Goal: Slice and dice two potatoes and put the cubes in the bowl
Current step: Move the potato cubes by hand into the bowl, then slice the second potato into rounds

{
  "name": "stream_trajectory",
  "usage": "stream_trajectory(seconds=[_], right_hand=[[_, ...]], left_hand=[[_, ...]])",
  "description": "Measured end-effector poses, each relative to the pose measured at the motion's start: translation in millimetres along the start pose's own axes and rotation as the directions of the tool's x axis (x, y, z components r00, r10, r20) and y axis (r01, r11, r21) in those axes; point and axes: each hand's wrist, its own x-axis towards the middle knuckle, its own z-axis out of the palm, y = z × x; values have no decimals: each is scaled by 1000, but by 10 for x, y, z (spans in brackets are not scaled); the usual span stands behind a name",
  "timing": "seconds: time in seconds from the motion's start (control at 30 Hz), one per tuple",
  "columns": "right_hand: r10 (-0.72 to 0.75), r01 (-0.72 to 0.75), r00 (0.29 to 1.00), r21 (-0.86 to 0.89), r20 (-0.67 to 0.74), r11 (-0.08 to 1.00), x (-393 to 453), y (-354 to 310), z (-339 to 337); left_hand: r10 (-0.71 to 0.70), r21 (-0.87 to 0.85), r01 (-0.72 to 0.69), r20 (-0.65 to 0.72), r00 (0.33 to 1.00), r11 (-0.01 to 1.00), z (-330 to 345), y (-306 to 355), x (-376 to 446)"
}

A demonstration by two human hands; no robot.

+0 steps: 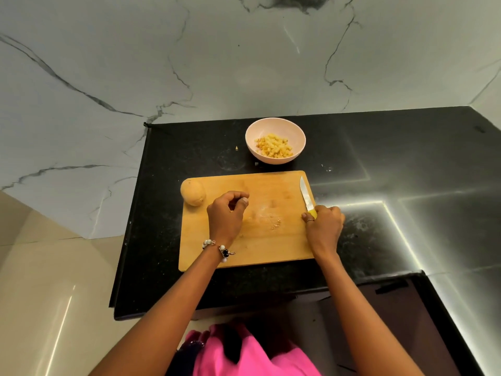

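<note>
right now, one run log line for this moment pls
left hand: curled, empty, over cutting board | right hand: grips knife | whole potato: on board's left | bowl: holds cubes

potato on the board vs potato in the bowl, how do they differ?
The whole potato is one uncut, rounded piece with tan skin; the potato cubes are many small yellow pieces showing cut flesh. The whole potato sits at the left edge of the cutting board; the cubes lie heaped in the pink bowl beyond the board. Shared: neither hand touches either.
</note>
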Motion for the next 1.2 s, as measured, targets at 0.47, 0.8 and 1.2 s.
stream_trajectory(seconds=[0.47, 0.8, 1.2], right_hand=[[32, -65, 997, 509, 72, 858, 15, -256, -243], [132, -685, 719, 728, 683, -33, -154, -769, -180], [185, -742, 662, 669, 727, 25, -153, -862, -1]], left_hand=[[-86, -51, 82, -80, 993, 995, -14, 21, -150], [-123, 325, 213, -276, 953, 921, -430, -114, 307], [-99, 600, 73, 12, 995, 796, -592, -394, 636]])
